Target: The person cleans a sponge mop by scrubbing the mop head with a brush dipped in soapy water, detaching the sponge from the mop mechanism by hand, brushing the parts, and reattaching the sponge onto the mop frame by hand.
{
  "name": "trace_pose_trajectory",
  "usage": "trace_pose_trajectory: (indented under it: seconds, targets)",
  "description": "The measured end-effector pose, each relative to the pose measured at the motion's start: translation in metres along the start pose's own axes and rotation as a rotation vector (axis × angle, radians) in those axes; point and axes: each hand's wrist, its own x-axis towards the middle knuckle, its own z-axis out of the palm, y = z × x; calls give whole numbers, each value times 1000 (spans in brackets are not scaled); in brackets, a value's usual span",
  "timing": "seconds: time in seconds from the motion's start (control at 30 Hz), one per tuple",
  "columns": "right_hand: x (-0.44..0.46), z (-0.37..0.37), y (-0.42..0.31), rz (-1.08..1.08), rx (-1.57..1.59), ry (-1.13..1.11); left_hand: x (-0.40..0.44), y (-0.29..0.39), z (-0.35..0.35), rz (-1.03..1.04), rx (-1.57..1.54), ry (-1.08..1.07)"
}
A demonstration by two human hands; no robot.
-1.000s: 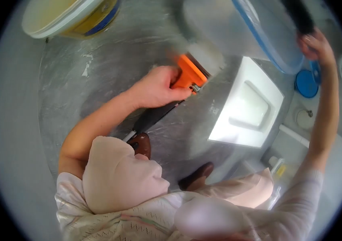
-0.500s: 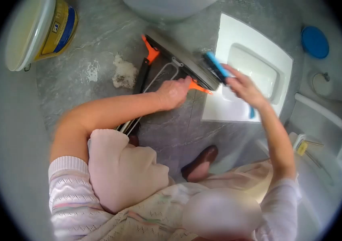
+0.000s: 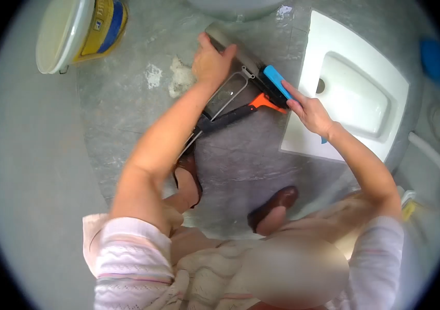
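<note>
A mop with a long grey-brown head (image 3: 244,56), an orange-and-black bracket (image 3: 268,102) and a bent metal rod (image 3: 233,99) lies slanting above the floor. My left hand (image 3: 213,61) is closed around the far left end of the mop head, hiding that end's bracket. In my right hand (image 3: 310,113) is a blue scrubbing brush (image 3: 277,81) with dark bristles. The bristles face the near right end of the mop head and appear to touch it. Below the right wrist, a small blue tip (image 3: 324,140) shows.
A white squat toilet pan (image 3: 302,121) is set in the floor to the right. At upper left stands a yellow-and-white bucket (image 3: 86,36). A pale tub (image 3: 235,6) is at the top edge, a blue round object (image 3: 436,61) at far right. My brown shoes (image 3: 277,204) are on the grey tiles.
My left hand has shifted from the mop head's near side to its far left end. The mop has turned, its dark bracket swinging rightward. The brush stays at the head's right end.
</note>
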Motion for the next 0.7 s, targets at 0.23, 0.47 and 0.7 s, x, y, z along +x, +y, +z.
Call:
trace_pose_trajectory:
  seconds: [0.23, 0.47, 0.7]
  targets:
    - [56, 3, -21, -52, -76, 13, -16, -6, 0, 41, -125, 84]
    - [125, 16, -63, -120, -156, 182, -16, 3, -6, -84, -108, -35]
    - [84, 13, -30, -65, -132, 142, -20, 13, 12, -120, -78, -121]
